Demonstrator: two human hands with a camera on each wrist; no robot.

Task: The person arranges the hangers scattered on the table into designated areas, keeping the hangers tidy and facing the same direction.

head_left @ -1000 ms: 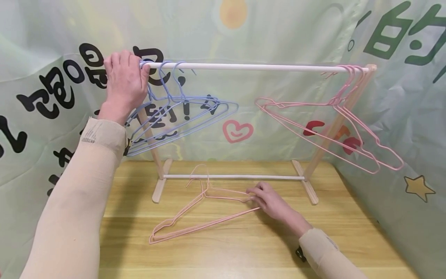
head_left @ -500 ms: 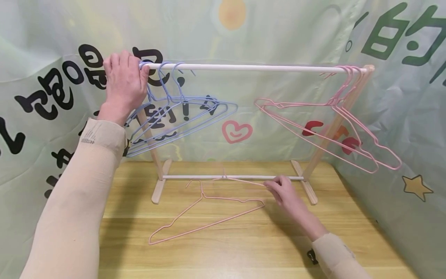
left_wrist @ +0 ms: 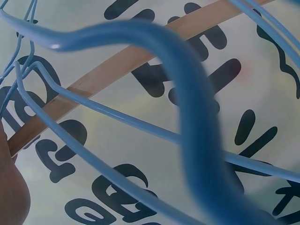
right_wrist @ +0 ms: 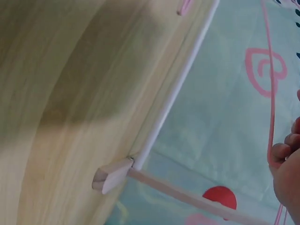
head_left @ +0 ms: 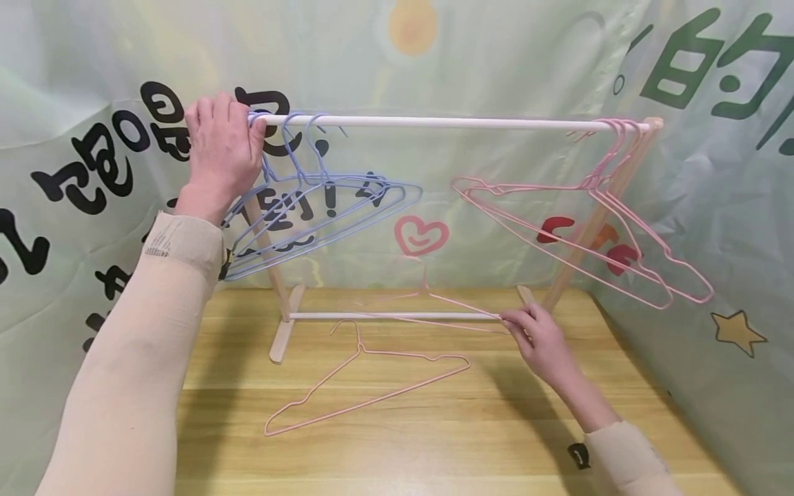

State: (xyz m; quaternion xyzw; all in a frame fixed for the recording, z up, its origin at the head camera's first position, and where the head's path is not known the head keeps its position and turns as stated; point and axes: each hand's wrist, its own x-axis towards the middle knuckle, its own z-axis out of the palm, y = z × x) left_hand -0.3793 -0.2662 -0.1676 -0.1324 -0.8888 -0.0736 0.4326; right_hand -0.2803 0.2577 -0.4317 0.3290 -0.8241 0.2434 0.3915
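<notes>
My left hand (head_left: 222, 141) grips the rack's top left end, where the white rod (head_left: 434, 122) meets the post. Just right of it, several blue hangers (head_left: 347, 180) hang from the rod; in the left wrist view one blue hanger (left_wrist: 197, 108) looms close and blurred. With my right hand (head_left: 538, 337) I pinch one end of a pink hanger (head_left: 462, 303), raised off the table near the lower bar, its hook pointing up. Another pink hanger (head_left: 369, 401) lies flat on the table. In the right wrist view the right hand (right_wrist: 288, 164) shows only at the edge.
Several pink hangers (head_left: 595, 186) hang at the rod's right end by the wooden post (head_left: 573, 255). A white lower bar (head_left: 397, 316) joins the rack's feet on the wooden table (head_left: 397, 455). Printed cloth (head_left: 496, 62) stands behind and at both sides.
My right hand has lifted one pink hanger off the other and carried it right and up. The other stays on the table. My left hand stays at the rack's corner.
</notes>
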